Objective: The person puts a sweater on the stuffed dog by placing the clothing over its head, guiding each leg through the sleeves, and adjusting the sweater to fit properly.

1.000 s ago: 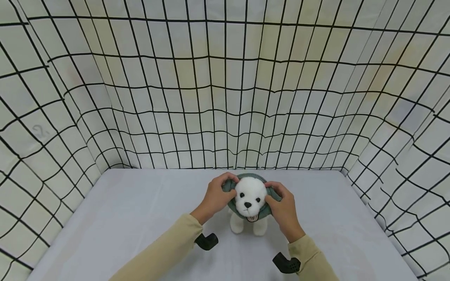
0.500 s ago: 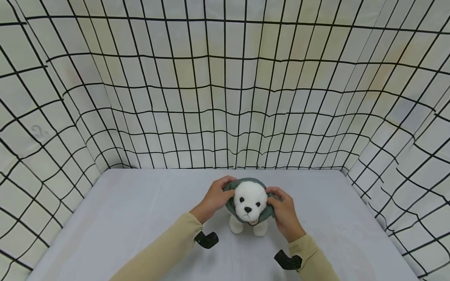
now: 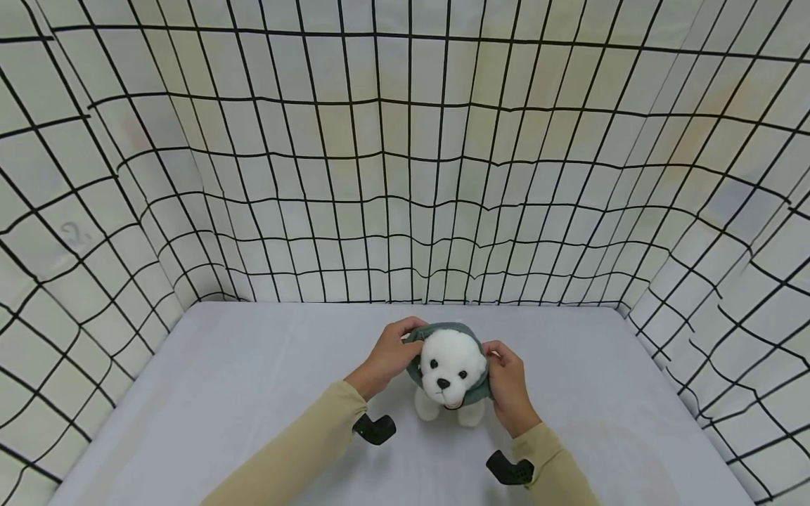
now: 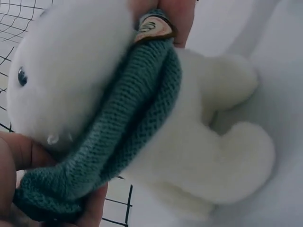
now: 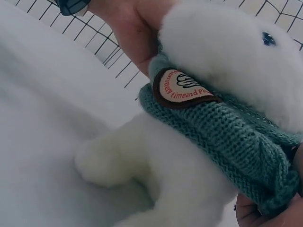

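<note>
A white plush dog [image 3: 451, 362] stands on its legs, facing the person. Round its neck, just behind the face, runs a teal knitted band [image 5: 208, 132] with a sewn-on patch [image 5: 184, 89] under the chin. My left hand [image 3: 387, 357] grips one side of the band, thumb at the dog's cheek; the left wrist view shows its fingers [image 4: 94, 208] wrapped round the knit. On the other side my right hand [image 3: 509, 383] pinches the band, its fingertips tucked behind the edge in the head view. Part of the patch is hidden below the chin in the head view.
A white-covered table [image 3: 266, 365] bears the dog. Black grid mesh [image 3: 411, 176] over white sheeting walls in the back and both sides. Black wrist-worn devices [image 3: 375, 429] hang below both sleeves.
The band has slipped lower round the dog's head, and the face leans further forward and down. My right hand has shifted slightly down along the band; my left hand has moved little.
</note>
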